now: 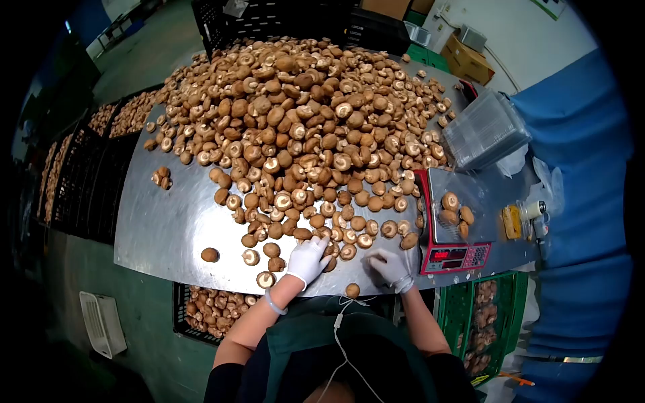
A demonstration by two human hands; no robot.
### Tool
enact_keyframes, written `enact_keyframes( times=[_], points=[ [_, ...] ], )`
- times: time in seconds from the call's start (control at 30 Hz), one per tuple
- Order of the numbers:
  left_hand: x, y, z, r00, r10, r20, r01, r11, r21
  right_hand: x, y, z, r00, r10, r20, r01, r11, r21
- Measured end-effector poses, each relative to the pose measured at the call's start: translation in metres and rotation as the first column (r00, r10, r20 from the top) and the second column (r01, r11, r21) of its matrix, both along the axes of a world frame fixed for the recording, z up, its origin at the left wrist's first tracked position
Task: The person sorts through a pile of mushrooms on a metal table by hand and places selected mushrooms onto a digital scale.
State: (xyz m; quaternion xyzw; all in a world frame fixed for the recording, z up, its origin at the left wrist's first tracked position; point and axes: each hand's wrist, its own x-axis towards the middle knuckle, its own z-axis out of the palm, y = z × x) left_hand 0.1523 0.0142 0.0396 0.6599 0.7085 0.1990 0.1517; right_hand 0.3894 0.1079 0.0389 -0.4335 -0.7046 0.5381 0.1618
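A large heap of brown mushrooms point(289, 107) covers the back and middle of the metal table point(154, 221). My left hand point(310, 259), in a white glove, reaches into the heap's near edge, its fingers among mushrooms; what they hold, if anything, is hidden. To its right, my gloved right hand point(390, 266) is over the bare metal near the front edge, fingers curled; I cannot make out anything in it. A red scale point(443, 257) stands right of that hand with several mushrooms point(457, 213) on its plate. One loose mushroom point(353, 290) lies between my wrists at the edge.
Clear plastic trays point(487, 127) are stacked behind the scale. Black crates point(80, 181) of mushrooms stand at the left, another crate point(180, 310) is below the front edge, and a green crate point(517, 302) holds packed mushrooms at lower right. A yellow item point(512, 221) lies right of the scale.
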Motion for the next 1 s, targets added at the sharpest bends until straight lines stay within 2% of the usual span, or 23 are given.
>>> enact_keyframes(
  times=[0.03,0.07,0.1,0.13,0.17,0.2,0.23,0.3,0.37,0.4,0.47,0.5,0.53,0.57,0.63,0.7,0.73,0.77,0.83,0.9,0.93,0.97,1.0],
  points=[
    [-0.001,0.001,0.001,0.999,0.028,0.036,-0.028,0.999,-0.017,0.006,-0.006,0.001,0.998,0.030,0.060,-0.025,0.997,-0.069],
    [-0.004,-0.002,0.001,0.976,0.076,0.203,-0.074,0.997,-0.018,0.011,-0.012,0.002,0.987,0.068,0.146,-0.059,0.996,-0.063],
    [-0.008,-0.007,-0.013,0.950,0.089,0.301,-0.127,0.986,0.111,0.015,-0.020,0.004,0.967,0.109,0.231,-0.097,0.993,-0.065],
    [-0.016,-0.012,-0.013,0.834,0.137,0.535,-0.152,0.988,-0.017,0.018,-0.028,-0.005,0.950,0.173,0.259,-0.179,0.984,-0.003],
    [-0.024,-0.016,-0.011,0.661,0.206,0.722,-0.145,0.979,-0.146,0.018,-0.036,-0.014,0.936,0.233,0.263,-0.269,0.957,0.109],
    [-0.030,-0.020,0.006,0.286,0.392,0.874,-0.121,0.920,-0.373,0.012,-0.044,-0.018,0.925,0.261,0.275,-0.330,0.912,0.244],
    [-0.036,-0.025,-0.009,0.218,0.295,0.930,-0.123,0.954,-0.273,0.005,-0.049,-0.022,0.911,0.290,0.292,-0.388,0.842,0.374],
    [-0.044,-0.036,-0.009,-0.148,0.420,0.896,-0.099,0.895,-0.436,-0.003,-0.051,-0.021,0.910,0.297,0.290,-0.398,0.823,0.405],
    [-0.048,-0.044,-0.009,-0.163,0.405,0.900,-0.122,0.897,-0.426,-0.011,-0.044,-0.016,0.875,0.430,0.221,-0.467,0.871,0.155],
    [-0.050,-0.048,-0.003,-0.227,0.341,0.912,-0.117,0.920,-0.373,-0.014,-0.040,-0.016,0.873,0.437,0.217,-0.473,0.867,0.156],
    [-0.051,-0.056,0.004,-0.317,0.237,0.918,-0.145,0.945,-0.294,-0.014,-0.033,-0.015,0.963,0.264,0.057,-0.257,0.960,-0.114],
    [-0.053,-0.061,0.005,-0.339,0.199,0.919,-0.172,0.948,-0.269,-0.014,-0.027,-0.018,0.961,0.270,0.060,-0.262,0.958,-0.115],
    [-0.057,-0.067,0.003,-0.402,0.195,0.895,-0.181,0.941,-0.286,-0.014,-0.019,-0.024,0.982,0.152,-0.115,-0.185,0.905,-0.383],
    [-0.062,-0.075,0.001,-0.464,0.187,0.866,-0.189,0.934,-0.303,-0.015,-0.013,-0.029,0.970,-0.015,-0.243,-0.145,0.766,-0.627],
    [-0.065,-0.087,0.013,-0.419,0.077,0.905,-0.186,0.968,-0.169,-0.021,-0.011,-0.026,0.951,-0.038,-0.306,-0.185,0.723,-0.665],
    [-0.069,-0.106,0.008,-0.427,0.052,0.903,-0.198,0.969,-0.150,-0.031,-0.019,-0.021,0.836,-0.222,-0.502,-0.235,0.680,-0.694],
    [-0.071,-0.116,0.010,-0.343,0.119,0.932,-0.275,0.936,-0.220,-0.036,-0.023,-0.018,0.838,-0.218,-0.500,-0.236,0.682,-0.693],
    [-0.076,-0.125,0.013,-0.198,0.109,0.974,-0.312,0.935,-0.168,-0.039,-0.026,-0.015,0.814,-0.323,-0.483,-0.198,0.627,-0.753],
    [-0.085,-0.147,0.028,-0.108,0.202,0.973,-0.351,0.908,-0.227,-0.037,-0.029,-0.017,0.782,-0.424,-0.457,-0.164,0.566,-0.808],
    [-0.103,-0.176,0.006,0.187,0.493,0.850,-0.451,0.812,-0.372,-0.033,-0.029,-0.027,0.689,-0.450,-0.569,-0.378,0.446,-0.811],
    [-0.109,-0.183,0.003,0.522,0.615,0.591,-0.540,0.775,-0.330,-0.034,-0.029,-0.024,0.688,-0.451,-0.569,-0.378,0.447,-0.811],
    [-0.109,-0.186,-0.003,0.522,0.615,0.591,-0.538,0.775,-0.331,-0.035,-0.028,-0.021,0.713,-0.411,-0.568,-0.363,0.477,-0.801],
    [-0.104,-0.184,0.002,0.641,0.598,0.481,-0.618,0.774,-0.139,-0.037,-0.029,-0.019,0.738,-0.371,-0.564,-0.349,0.505,-0.789]
  ],
)
